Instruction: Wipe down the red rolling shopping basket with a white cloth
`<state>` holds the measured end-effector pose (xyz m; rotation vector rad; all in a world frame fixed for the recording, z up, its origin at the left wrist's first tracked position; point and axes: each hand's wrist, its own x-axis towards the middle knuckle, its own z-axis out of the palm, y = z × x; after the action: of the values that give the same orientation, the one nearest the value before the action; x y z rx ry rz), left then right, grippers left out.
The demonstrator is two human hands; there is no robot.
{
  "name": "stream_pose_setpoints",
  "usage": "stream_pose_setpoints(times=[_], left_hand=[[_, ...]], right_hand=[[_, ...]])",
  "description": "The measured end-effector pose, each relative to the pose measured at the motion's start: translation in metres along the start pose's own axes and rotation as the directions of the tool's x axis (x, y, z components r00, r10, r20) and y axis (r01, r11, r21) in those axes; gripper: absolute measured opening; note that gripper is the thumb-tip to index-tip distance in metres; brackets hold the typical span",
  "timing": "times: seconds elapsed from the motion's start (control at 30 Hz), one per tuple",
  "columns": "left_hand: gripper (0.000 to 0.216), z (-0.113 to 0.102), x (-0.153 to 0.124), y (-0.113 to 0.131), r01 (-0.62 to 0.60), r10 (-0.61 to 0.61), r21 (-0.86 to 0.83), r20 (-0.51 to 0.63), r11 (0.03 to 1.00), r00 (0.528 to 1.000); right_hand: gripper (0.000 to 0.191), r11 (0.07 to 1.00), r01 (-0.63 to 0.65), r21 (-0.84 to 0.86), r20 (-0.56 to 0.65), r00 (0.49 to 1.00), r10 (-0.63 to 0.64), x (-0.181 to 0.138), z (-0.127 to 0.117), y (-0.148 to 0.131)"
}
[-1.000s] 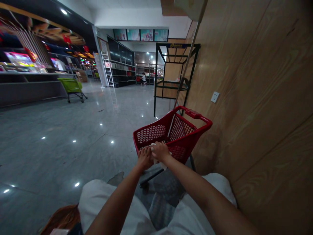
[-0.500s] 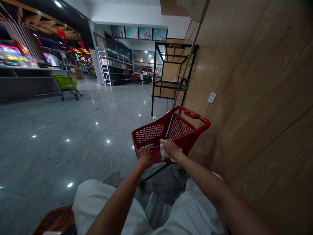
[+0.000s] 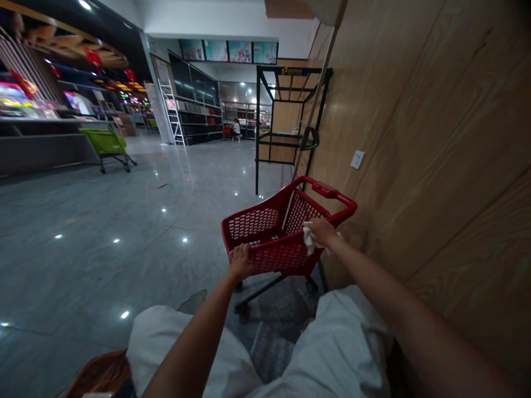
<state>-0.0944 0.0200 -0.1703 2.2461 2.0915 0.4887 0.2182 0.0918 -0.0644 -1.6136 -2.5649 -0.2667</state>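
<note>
A red plastic shopping cart (image 3: 282, 257) with lattice sides stands right in front of my knees, its handle toward the wall. My left hand (image 3: 240, 262) grips the near top rim close to the cart's left corner, fingers curled over it. Farther right along the same rim, my right hand (image 3: 322, 231) is closed on a white cloth (image 3: 309, 241), which hangs down over the rim and near side. The cart's basket looks bare inside. Part of the cloth is hidden beneath my right hand.
A wooden wall (image 3: 415, 166) with a socket (image 3: 357, 160) rises close on my right. Behind the cart stand a dark metal rack (image 3: 258, 132) and a leaning pole. A green shopping cart (image 3: 105, 142) is at left; a person (image 3: 236, 129) crouches far back near shelves.
My right hand has slid the cloth rightward along the rim, toward the handle end. My left hand stays on the rim near the left corner. The view has shifted slightly.
</note>
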Motion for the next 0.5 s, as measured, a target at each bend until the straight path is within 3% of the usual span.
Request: stream_pose_setpoints(times=[0.07,0.17,0.4,0.5], left_hand=[[0.057,-0.001,0.000,0.004,0.007,-0.007,0.007,0.002,1.000,1.000],[0.060,-0.001,-0.001,0.012,0.026,-0.026,0.023,-0.001,0.999,1.000],[0.064,-0.002,-0.002,0.021,0.018,-0.018,0.031,0.010,0.999,1.000],[0.065,-0.001,-0.003,0.017,0.010,-0.010,0.031,-0.005,0.999,1.000]], right_hand=[[0.040,0.999,-0.052,0.005,-0.037,0.998,0.053,-0.004,-0.002,0.012],[0.043,0.999,-0.014,0.040,-0.038,0.999,0.016,-0.004,0.008,-0.007],[0.046,0.977,0.174,0.125,-0.050,0.984,-0.169,0.013,0.042,-0.137],[0.043,0.957,0.259,0.130,-0.079,0.965,-0.250,0.018,0.046,-0.177]])
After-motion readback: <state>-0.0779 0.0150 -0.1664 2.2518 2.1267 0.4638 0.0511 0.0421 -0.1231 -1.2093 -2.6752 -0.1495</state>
